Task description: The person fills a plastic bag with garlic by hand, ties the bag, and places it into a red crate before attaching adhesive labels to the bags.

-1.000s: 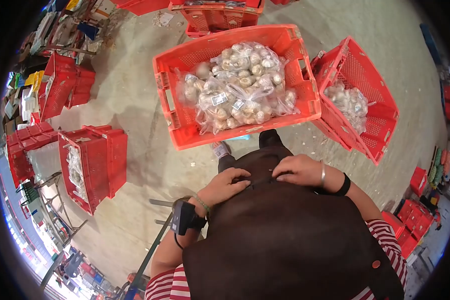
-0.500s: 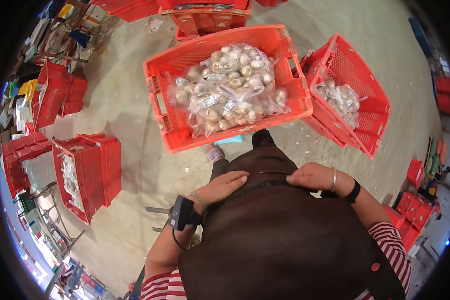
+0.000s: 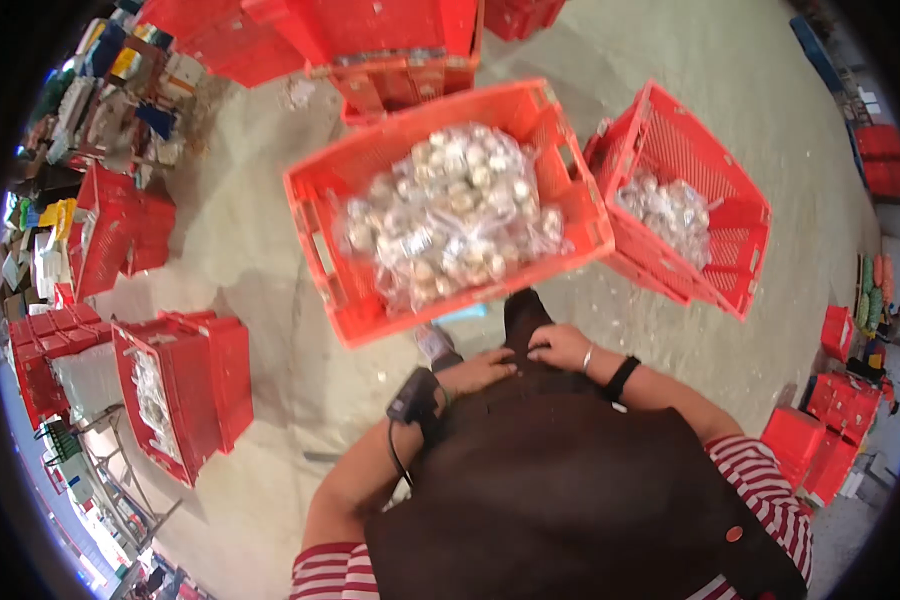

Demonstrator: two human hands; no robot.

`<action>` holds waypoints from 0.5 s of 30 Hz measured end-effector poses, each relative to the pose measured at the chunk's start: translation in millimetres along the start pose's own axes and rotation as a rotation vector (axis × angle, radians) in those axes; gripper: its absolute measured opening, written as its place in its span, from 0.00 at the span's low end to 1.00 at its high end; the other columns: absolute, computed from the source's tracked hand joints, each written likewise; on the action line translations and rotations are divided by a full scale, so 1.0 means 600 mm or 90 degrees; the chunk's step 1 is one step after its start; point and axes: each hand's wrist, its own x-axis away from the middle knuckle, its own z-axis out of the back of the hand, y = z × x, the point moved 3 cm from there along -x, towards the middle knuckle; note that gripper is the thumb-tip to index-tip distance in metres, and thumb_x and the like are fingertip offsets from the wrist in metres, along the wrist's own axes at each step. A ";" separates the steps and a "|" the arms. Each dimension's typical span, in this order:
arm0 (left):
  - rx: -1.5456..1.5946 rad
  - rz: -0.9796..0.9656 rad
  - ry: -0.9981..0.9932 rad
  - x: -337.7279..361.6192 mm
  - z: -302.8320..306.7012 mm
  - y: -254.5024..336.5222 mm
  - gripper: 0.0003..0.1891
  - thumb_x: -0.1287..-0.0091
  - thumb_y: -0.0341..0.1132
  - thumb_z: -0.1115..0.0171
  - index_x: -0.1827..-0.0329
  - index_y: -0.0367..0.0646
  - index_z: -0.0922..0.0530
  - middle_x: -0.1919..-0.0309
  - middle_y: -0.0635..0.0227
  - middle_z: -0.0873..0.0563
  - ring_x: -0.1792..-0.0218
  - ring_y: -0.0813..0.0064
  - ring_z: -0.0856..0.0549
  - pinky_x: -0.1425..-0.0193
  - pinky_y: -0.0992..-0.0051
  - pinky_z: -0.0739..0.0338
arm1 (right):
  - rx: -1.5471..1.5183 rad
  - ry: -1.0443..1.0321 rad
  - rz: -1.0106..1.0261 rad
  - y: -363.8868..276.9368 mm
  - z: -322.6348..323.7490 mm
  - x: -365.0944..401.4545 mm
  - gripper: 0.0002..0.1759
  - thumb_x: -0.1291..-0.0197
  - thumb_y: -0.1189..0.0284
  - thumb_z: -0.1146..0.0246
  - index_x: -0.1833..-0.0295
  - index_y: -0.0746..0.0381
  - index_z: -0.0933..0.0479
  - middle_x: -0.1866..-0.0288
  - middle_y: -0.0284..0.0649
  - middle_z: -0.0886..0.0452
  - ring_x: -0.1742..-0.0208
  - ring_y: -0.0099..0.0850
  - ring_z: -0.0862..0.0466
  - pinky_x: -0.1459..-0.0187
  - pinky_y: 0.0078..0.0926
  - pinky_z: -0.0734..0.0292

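My left hand (image 3: pixel 478 373) lies on the dark brown apron (image 3: pixel 560 490) over my lap, its fingers stretched out. A short way to its right, my right hand (image 3: pixel 562 348) has its fingers bent together at the apron's cloth. Both hands are slightly blurred. Ahead of them is a red plastic crate (image 3: pixel 345 325) that holds several clear bags of garlic (image 3: pixel 460 215), some with white labels. A black device with a cable (image 3: pixel 413 395) is strapped to my left wrist.
To the right stands a tilted red crate (image 3: pixel 740 235) with another garlic bag (image 3: pixel 668 215). Stacked red crates (image 3: pixel 405 80) are beyond the front one. At left, more red crates (image 3: pixel 195 400) stand beside metal frames (image 3: pixel 135 470). My shoe (image 3: pixel 433 343) shows under the front crate.
Both hands have moved forward along the apron and closer together. The view has tilted, so the crates ahead and at left appear lower. The garlic bags stay in the crate.
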 end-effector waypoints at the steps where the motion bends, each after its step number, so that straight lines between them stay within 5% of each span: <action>1: -0.048 -0.016 -0.006 0.016 0.008 0.043 0.29 0.30 0.46 0.49 0.31 0.38 0.39 0.38 0.59 0.28 0.37 0.69 0.31 0.33 0.72 0.39 | 0.015 0.031 0.004 -0.016 0.008 0.000 0.12 0.48 0.62 0.36 0.63 0.59 0.20 0.65 0.42 0.19 0.61 0.39 0.19 0.59 0.33 0.24; 2: -0.101 -0.035 -0.007 0.031 0.010 0.091 0.28 0.30 0.44 0.48 0.32 0.37 0.38 0.39 0.60 0.27 0.38 0.70 0.31 0.34 0.72 0.38 | 0.051 0.027 0.014 -0.033 0.016 0.000 0.11 0.50 0.63 0.35 0.64 0.58 0.21 0.65 0.41 0.20 0.59 0.41 0.20 0.57 0.35 0.25; 4: 0.041 -0.230 -0.038 -0.077 -0.002 -0.037 0.24 0.34 0.41 0.45 0.38 0.39 0.31 0.43 0.62 0.25 0.42 0.71 0.29 0.36 0.70 0.35 | 0.112 0.120 0.264 -0.073 0.044 0.004 0.11 0.54 0.65 0.32 0.66 0.57 0.22 0.65 0.40 0.21 0.58 0.43 0.21 0.56 0.39 0.26; 5: -0.074 -0.195 -0.068 -0.126 0.001 -0.075 0.21 0.34 0.40 0.46 0.42 0.40 0.27 0.43 0.60 0.25 0.42 0.69 0.28 0.36 0.69 0.35 | 0.078 0.114 0.269 -0.082 0.056 0.009 0.12 0.52 0.62 0.32 0.65 0.57 0.21 0.67 0.40 0.21 0.60 0.40 0.21 0.56 0.34 0.25; 6: -0.163 -0.139 -0.018 -0.154 0.004 -0.102 0.18 0.34 0.38 0.48 0.45 0.39 0.25 0.43 0.56 0.26 0.41 0.65 0.28 0.37 0.68 0.34 | -0.043 0.005 0.176 -0.096 0.069 0.019 0.14 0.48 0.60 0.32 0.63 0.59 0.20 0.68 0.36 0.21 0.63 0.31 0.20 0.57 0.27 0.25; 7: -0.297 -0.237 -0.080 -0.077 0.017 -0.007 0.18 0.34 0.37 0.50 0.44 0.38 0.27 0.42 0.53 0.27 0.39 0.60 0.29 0.36 0.66 0.34 | -0.220 -0.117 0.113 -0.096 0.071 0.031 0.14 0.43 0.60 0.35 0.62 0.60 0.20 0.68 0.33 0.20 0.64 0.24 0.20 0.58 0.22 0.26; 8: -0.433 -0.311 -0.124 -0.087 0.019 -0.016 0.19 0.34 0.36 0.51 0.42 0.38 0.28 0.43 0.53 0.27 0.38 0.58 0.30 0.35 0.66 0.34 | -0.205 -0.169 0.155 -0.106 0.079 0.043 0.13 0.39 0.61 0.37 0.62 0.60 0.20 0.68 0.32 0.19 0.64 0.21 0.22 0.59 0.22 0.27; 10: -0.180 -0.082 -0.040 -0.038 0.024 0.027 0.25 0.32 0.48 0.51 0.40 0.39 0.29 0.42 0.55 0.25 0.39 0.61 0.28 0.34 0.70 0.36 | -0.103 -0.267 -0.014 -0.119 0.102 0.062 0.18 0.35 0.56 0.42 0.61 0.61 0.21 0.69 0.32 0.21 0.64 0.18 0.26 0.59 0.21 0.29; 14: -0.224 -0.252 -0.079 0.007 0.065 -0.001 0.28 0.32 0.52 0.50 0.39 0.38 0.29 0.41 0.58 0.25 0.37 0.67 0.30 0.32 0.73 0.41 | -0.139 -0.281 -0.046 -0.093 0.093 0.066 0.23 0.35 0.51 0.47 0.57 0.62 0.22 0.65 0.36 0.19 0.62 0.25 0.24 0.55 0.26 0.29; 15: -0.137 -0.185 -0.070 0.023 0.072 -0.004 0.28 0.32 0.54 0.51 0.38 0.41 0.29 0.41 0.59 0.25 0.37 0.67 0.30 0.31 0.73 0.42 | -0.099 -0.286 -0.053 -0.083 0.091 0.059 0.24 0.35 0.50 0.46 0.56 0.61 0.22 0.64 0.37 0.19 0.61 0.25 0.24 0.53 0.26 0.29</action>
